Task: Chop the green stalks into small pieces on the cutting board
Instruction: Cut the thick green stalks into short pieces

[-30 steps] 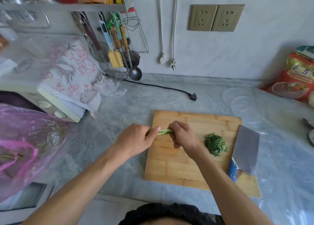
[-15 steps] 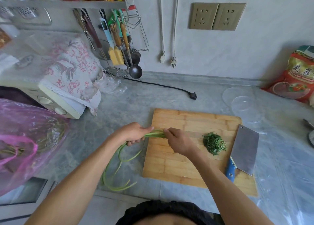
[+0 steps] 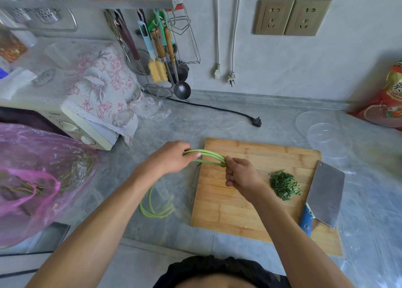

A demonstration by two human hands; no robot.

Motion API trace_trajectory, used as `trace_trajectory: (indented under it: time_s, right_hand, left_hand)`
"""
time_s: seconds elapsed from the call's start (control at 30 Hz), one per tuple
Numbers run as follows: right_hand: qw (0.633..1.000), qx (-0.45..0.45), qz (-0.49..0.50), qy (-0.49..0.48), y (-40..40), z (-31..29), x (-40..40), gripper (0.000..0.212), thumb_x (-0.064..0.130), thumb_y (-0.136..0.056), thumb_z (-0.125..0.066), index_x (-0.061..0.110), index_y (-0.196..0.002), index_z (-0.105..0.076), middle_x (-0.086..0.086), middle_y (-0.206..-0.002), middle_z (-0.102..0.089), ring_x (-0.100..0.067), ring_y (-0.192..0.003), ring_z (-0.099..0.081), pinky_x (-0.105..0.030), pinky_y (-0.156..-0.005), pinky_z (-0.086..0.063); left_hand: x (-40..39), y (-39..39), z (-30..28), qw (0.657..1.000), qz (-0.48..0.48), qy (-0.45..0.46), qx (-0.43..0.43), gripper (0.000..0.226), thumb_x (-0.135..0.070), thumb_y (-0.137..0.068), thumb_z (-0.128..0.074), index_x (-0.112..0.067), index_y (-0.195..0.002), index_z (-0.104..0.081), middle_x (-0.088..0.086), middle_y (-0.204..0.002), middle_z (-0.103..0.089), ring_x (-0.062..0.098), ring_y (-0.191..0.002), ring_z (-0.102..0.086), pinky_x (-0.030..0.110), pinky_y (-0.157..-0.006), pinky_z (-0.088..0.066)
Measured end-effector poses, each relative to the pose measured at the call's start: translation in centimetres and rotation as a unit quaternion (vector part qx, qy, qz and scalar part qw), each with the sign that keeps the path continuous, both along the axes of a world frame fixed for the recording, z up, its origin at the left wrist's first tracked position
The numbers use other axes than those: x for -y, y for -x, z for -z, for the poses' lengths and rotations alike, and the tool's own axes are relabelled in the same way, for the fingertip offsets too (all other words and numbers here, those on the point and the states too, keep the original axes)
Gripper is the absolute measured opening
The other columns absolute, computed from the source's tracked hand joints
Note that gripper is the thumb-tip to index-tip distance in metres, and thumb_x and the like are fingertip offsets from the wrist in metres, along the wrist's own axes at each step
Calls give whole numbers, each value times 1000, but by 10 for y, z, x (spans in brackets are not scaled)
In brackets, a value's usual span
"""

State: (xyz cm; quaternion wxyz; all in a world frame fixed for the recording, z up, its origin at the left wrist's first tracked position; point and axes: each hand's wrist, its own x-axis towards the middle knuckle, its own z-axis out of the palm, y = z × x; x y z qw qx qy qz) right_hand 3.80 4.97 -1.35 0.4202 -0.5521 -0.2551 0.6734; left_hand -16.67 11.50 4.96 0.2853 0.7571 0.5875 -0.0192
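Over the last second the long green stalks [image 3: 206, 157] have been drawn out: a second ago only a short green bit showed between the two hands, and now a clear span runs between them, with the loose tails [image 3: 155, 207] curling on the grey stone bench [image 3: 217, 122] below the left hand. The hands have also moved apart, the left sliding off the board's edge. This looks like straightening and aligning the bundle, so cutting of this batch has not begun.

The left hand [image 3: 171, 161] grips the stalks with fingers curled round them, thumb lying along the top, forearm reaching in from the lower left. The right hand [image 3: 241, 176] pinches the other end between thumb and fingers, knuckles toward the camera, over the near-left part of the pale bamboo cutting board [image 3: 250, 218].

Just right of the right hand lies a small heap of chopped green pieces [image 3: 283, 185]. Farther right, untouched, rests the steel cleaver with a blue handle [image 3: 324, 194]. The right hand would likely need to let go of the stalks and reach for it.
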Motion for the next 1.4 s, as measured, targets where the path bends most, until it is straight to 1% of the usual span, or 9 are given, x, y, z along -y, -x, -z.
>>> trace_trajectory:
  time_s: [0.13, 0.3, 0.43, 0.67, 0.83, 0.97, 1.07, 1.17, 1.4]
  right_hand:
    - [999, 36, 4, -14, 8, -6, -5, 23, 20, -103, -45, 4, -96, -60, 1, -62, -40, -12, -51, -35, -28, -48, -38]
    - [990, 129, -17, 49, 9, 14, -1, 25, 19, -103, -43, 4, -95, -61, -4, -67, -45, -13, -54, -43, -30, -54, -46]
    - [981, 160, 29, 106, -6, 35, 8, 24, 17, -103, -43, 1, -94, -59, -6, -66, -43, -17, -55, -41, -31, -54, -43]
    - [970, 73, 187, 138, -45, 34, 18, 21, 13, -103, -44, 4, -92, -59, -5, -63, -42, -15, -52, -38, -29, -49, -40]
    - [969, 85, 190, 132, -44, 42, 22, 25, 15, -102, -44, 2, -86, -58, -6, -62, -43, -16, -53, -40, -29, -50, -42]
    - [964, 223, 79, 118, -41, 52, 26, 33, 22, -103, -42, 6, -77, -54, -7, -61, -48, -17, -49, -49, -38, -60, -57]
    - [940, 330, 5, 87, -44, 56, 23, 36, 26, -102, -40, 10, -72, -52, -6, -60, -53, -22, -54, -56, -47, -70, -58]
    - [932, 356, -33, 58, -46, 57, 24, 31, 23, -102, -40, 6, -83, -59, -7, -64, -56, -24, -57, -59, -46, -66, -57]
    - [962, 270, -41, 27, -54, 41, 29, 30, 16, -102, -41, 0, -84, -59, -9, -63, -49, -18, -51, -49, -30, -50, -48]
  left_hand:
    - [-10, 10, -3, 990, -52, 129, 38, 48, -58, -97, -47, -14, -90, -65, 2, -63, -43, 17, -51, -40, 20, -45, -32]
    - [-11, 8, 43, 988, -25, 147, -36, 59, -70, -93, -38, -14, -92, -59, 5, -81, -65, 23, -70, -65, 27, -54, -46]
    - [2, -12, 68, 979, -23, 197, 39, 58, -66, -95, -38, -16, -114, -60, 2, -82, -67, 14, -56, -59, 24, -48, -45]
    - [-6, -21, 74, 995, -5, 104, -6, 40, -54, -96, -51, -17, -85, -60, 2, -70, -59, 17, -58, -56, 24, -46, -35]
    - [-13, -24, 71, 946, -119, 263, 148, 56, -64, -89, -55, -10, -96, -64, 2, -64, -52, 9, -41, -33, 19, -40, -25]
    - [-2, -22, 102, 994, -13, 91, -54, 48, -61, -96, -45, -15, -106, -56, 10, -106, -68, 24, -84, -62, 29, -62, -44]
    - [12, -31, 109, 993, 14, -35, -110, 53, -55, -96, -48, -15, -131, -51, 13, -132, -51, 32, -122, -48, 41, -93, -46]
    - [27, -50, 109, 976, 109, -186, -17, 47, -44, -96, -54, -12, -129, -56, 13, -132, -53, 32, -124, -49, 46, -98, -46]
    - [35, -97, 124, 940, 286, -185, -25, 47, -42, -102, -41, -17, -142, -43, 10, -134, -56, 31, -117, -56, 43, -94, -48]
